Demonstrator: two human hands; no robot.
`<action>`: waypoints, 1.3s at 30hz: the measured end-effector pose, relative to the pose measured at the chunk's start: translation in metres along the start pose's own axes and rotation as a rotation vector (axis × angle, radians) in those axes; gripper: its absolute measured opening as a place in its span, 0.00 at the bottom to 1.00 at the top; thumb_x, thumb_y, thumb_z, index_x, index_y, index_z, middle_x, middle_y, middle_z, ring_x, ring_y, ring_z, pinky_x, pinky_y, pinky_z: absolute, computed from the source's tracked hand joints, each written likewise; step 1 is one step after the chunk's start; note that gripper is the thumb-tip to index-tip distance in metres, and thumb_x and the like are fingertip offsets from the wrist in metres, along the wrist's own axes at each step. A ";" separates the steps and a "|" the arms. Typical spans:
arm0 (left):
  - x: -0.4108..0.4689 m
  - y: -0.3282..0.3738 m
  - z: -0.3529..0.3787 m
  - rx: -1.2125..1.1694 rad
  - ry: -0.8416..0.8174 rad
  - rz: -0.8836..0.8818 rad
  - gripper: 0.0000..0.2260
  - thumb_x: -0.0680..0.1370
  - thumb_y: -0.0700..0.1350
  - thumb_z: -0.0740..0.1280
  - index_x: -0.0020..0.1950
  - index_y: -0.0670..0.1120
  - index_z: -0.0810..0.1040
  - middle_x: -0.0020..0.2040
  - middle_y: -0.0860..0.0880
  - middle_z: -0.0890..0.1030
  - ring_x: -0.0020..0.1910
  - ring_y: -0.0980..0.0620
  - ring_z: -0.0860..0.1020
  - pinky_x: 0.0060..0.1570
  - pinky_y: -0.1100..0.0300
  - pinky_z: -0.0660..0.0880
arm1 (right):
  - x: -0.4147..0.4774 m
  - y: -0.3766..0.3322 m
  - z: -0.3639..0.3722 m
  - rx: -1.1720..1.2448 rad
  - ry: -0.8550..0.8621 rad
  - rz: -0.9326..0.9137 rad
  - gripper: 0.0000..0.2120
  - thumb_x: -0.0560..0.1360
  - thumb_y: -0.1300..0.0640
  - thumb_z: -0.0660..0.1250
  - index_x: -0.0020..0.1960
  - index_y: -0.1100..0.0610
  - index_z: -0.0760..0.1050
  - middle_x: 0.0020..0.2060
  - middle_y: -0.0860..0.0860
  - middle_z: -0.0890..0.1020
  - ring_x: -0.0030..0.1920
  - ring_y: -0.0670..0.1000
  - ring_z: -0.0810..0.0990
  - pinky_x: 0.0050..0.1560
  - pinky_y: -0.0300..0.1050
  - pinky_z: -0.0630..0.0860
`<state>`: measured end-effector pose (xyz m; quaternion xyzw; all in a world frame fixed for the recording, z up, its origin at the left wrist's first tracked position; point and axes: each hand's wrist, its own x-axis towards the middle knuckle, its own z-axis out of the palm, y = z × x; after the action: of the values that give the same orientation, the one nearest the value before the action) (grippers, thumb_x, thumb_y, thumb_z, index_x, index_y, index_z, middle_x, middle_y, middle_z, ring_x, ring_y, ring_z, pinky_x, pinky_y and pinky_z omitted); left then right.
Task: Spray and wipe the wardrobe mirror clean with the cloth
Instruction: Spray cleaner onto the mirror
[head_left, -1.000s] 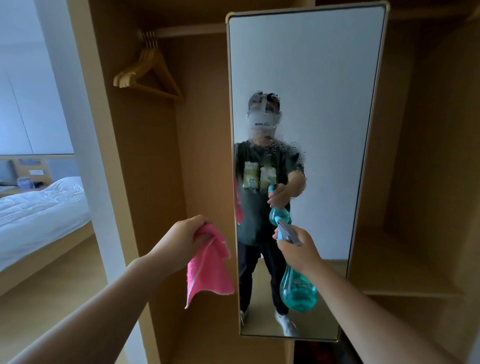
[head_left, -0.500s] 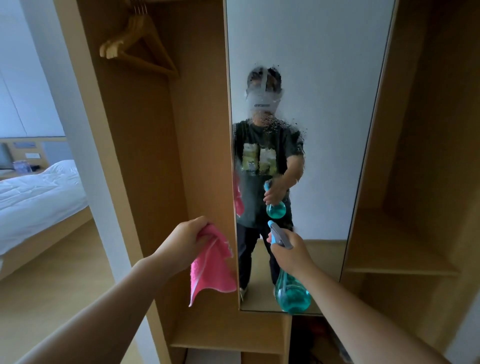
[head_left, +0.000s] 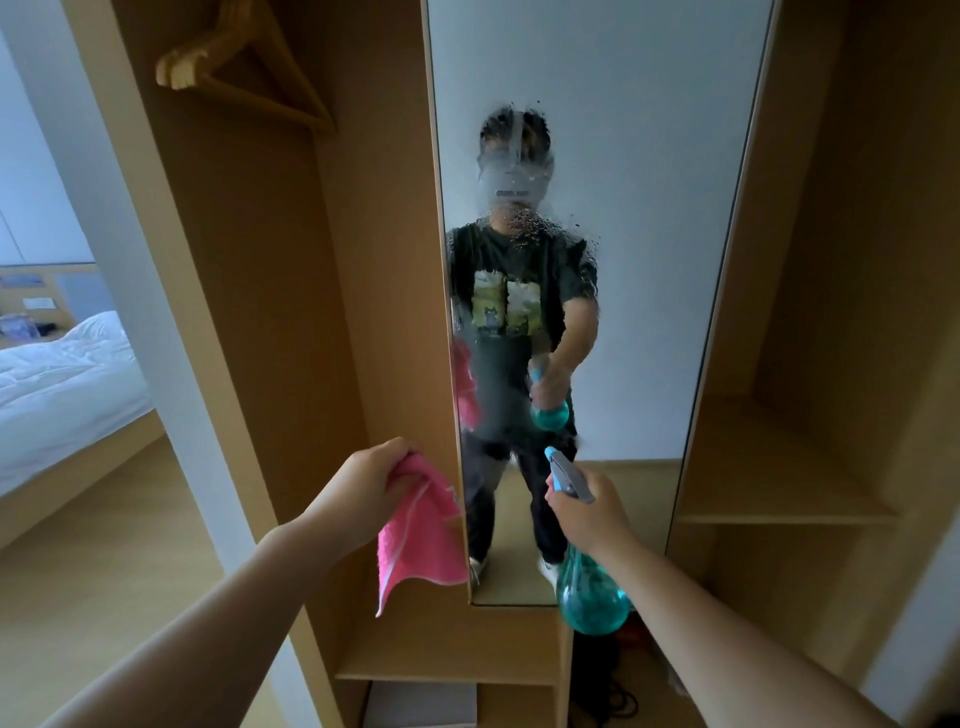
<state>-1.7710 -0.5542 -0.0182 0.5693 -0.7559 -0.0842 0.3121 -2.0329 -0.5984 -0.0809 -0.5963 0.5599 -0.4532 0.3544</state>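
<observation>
From the head view, the right hand (head_left: 589, 512) is wrapped around the neck of the teal spray bottle (head_left: 592, 595), fingers curled tight on it. The grey trigger head points up at the wardrobe mirror (head_left: 649, 208). I can't tell whether a finger is squeezing the trigger.

The bottle's round belly hangs below the wrist and looks full of liquid, so I'd judge it bottom-heavy. It's smooth plastic and likely slick if wet, so that neck grip just under the trigger is the right place to hold it.

On the other side, the left hand (head_left: 371, 480) has the pink cloth (head_left: 421, 535) bunched in closed fingers (head_left: 396, 450). The rest of the cloth drapes down loose, just beside the mirror's left edge and not on the glass. It's soft, light and floppy, and it'll want wadding into a pad in the palm before it does any real wiping.

The mirror stands upright on the wardrobe's middle panel. A misted patch of droplets (head_left: 524, 234) sits on the glass around head and chest height in the reflection, with runs trailing lower on the left. Glass is rigid and fragile, so flat, even pressure looks wise.

Off to the side there's a wooden hanger (head_left: 244, 62) up top, a bare shelf (head_left: 769, 499) on the right, and a bed (head_left: 62, 374) through the doorway.
</observation>
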 end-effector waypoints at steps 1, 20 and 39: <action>0.001 0.000 0.000 -0.007 0.003 0.002 0.11 0.78 0.45 0.65 0.46 0.63 0.73 0.41 0.62 0.79 0.44 0.71 0.76 0.35 0.75 0.73 | 0.001 0.000 -0.002 -0.010 0.002 0.001 0.06 0.76 0.58 0.63 0.43 0.55 0.77 0.35 0.53 0.78 0.36 0.52 0.76 0.36 0.41 0.71; 0.022 0.030 0.027 -0.041 -0.069 0.045 0.07 0.78 0.45 0.65 0.46 0.58 0.76 0.41 0.66 0.80 0.42 0.68 0.77 0.35 0.73 0.73 | 0.007 0.034 -0.047 -0.075 0.089 0.048 0.07 0.76 0.59 0.63 0.39 0.59 0.73 0.29 0.50 0.69 0.26 0.46 0.67 0.22 0.30 0.63; 0.037 0.056 0.057 -0.045 -0.122 0.087 0.03 0.79 0.47 0.64 0.50 0.54 0.77 0.43 0.59 0.81 0.42 0.62 0.79 0.39 0.66 0.77 | 0.010 0.059 -0.098 -0.031 0.166 0.105 0.05 0.77 0.61 0.63 0.50 0.53 0.75 0.35 0.51 0.73 0.32 0.49 0.72 0.32 0.41 0.69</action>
<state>-1.8543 -0.5824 -0.0217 0.5225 -0.7956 -0.1219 0.2813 -2.1456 -0.6072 -0.1014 -0.5320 0.6248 -0.4729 0.3209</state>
